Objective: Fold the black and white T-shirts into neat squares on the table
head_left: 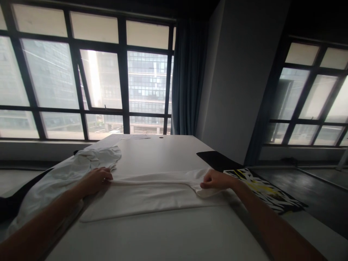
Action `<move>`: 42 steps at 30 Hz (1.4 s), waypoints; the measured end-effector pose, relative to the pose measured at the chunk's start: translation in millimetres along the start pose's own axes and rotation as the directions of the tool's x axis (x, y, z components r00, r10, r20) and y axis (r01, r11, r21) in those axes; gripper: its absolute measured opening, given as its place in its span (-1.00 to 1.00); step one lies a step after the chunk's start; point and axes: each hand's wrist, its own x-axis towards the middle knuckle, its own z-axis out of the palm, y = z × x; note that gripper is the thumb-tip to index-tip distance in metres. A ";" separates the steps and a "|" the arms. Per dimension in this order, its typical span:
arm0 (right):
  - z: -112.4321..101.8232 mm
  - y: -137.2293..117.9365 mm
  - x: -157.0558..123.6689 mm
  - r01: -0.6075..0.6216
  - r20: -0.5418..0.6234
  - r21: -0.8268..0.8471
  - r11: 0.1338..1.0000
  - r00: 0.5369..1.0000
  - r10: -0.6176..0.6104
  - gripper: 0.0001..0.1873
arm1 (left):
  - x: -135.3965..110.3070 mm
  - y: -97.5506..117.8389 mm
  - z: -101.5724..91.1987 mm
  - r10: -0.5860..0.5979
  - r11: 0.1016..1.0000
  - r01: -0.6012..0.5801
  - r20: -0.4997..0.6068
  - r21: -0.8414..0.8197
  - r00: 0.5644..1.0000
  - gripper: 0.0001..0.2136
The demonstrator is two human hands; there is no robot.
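Tabletop (168, 152): left hand (95, 180) and right hand (216, 180) each pinch white garment (152, 199) (its fold)

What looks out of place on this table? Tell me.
Nothing is spilled or damaged. Only the crumpled white cloth at the left edge of the table looks untidy: it hangs over the side, while the white garment held by the left hand and right hand lies flat.

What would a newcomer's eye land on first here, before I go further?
First, the white garment spread flat on the white table, with the left hand and the right hand at either end of its folded upper edge. Next come the black, yellow and white patterned item at the table's right side and the crumpled white pile at the left.
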 end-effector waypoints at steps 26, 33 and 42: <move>12.2 60.4 -2.9 -0.108 -0.200 0.009 0.994 0.974 0.108 -0.27 | -22.0 -8.0 8.4 -0.216 0.947 0.282 0.344 -0.152 0.914 -0.39; 50.8 43.5 33.9 -0.192 -0.257 -0.218 0.957 0.957 0.134 -0.38 | -9.1 -28.6 36.1 -0.236 0.967 0.245 0.117 -0.069 0.965 -0.43; 20.4 68.1 14.5 -0.472 -0.487 -0.179 0.863 0.805 0.340 -0.58 | -10.3 -32.7 38.0 -0.325 0.920 0.332 0.071 -0.208 0.943 -0.47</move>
